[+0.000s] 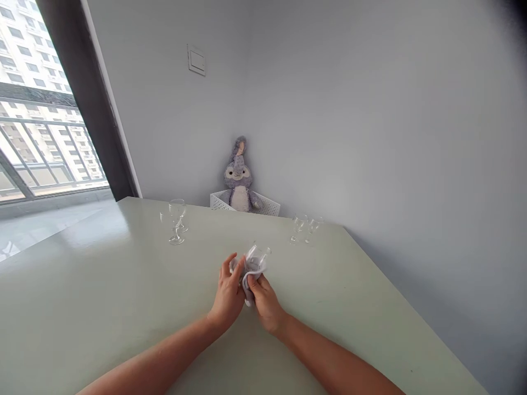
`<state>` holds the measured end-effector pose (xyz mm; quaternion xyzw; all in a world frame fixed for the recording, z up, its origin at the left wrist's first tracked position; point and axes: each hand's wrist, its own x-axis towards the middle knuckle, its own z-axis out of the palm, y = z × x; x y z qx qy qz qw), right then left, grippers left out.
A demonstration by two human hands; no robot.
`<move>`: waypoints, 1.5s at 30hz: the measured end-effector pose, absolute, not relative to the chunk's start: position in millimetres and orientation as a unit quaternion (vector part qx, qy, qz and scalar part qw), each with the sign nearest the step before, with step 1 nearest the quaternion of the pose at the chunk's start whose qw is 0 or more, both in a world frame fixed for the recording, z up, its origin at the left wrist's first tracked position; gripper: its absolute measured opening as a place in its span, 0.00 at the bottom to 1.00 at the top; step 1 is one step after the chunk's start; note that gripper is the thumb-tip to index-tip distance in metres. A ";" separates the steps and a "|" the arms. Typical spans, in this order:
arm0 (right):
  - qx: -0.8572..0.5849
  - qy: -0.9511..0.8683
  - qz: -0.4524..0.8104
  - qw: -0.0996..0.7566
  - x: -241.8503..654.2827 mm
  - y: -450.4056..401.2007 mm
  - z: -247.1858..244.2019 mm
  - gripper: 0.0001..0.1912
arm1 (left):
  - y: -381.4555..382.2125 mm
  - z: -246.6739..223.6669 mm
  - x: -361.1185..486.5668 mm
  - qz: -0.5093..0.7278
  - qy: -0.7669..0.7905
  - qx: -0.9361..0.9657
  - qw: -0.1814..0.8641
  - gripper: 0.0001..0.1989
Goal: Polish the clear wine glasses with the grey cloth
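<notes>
In front of me, above the middle of the table, a clear stemmed glass (256,255) is tilted between my two hands. My left hand (229,288) has its fingers closed around the lower part of the glass, and its index finger lies along the side. A pale grey-white cloth (248,291) wraps the near side of the bowl. Pinching that cloth against the glass is my right hand (265,303), its thumb on top. The hands and cloth cover most of the stem and foot.
Two stemmed glasses (177,239) stand at the left on the pale green table (123,307). Two more glasses (300,222) are at the far right. Behind the table's far edge, a plush rabbit (240,196) sits in a white perforated basket (269,207) by the walls.
</notes>
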<state>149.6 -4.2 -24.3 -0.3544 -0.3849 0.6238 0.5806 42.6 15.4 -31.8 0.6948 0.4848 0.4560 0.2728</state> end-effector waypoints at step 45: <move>-0.440 -0.460 0.659 0.400 189.1 7.9 -16.3 0.20 | 13.0 12.6 20.5 0.620 0.306 0.647 0.321 0.27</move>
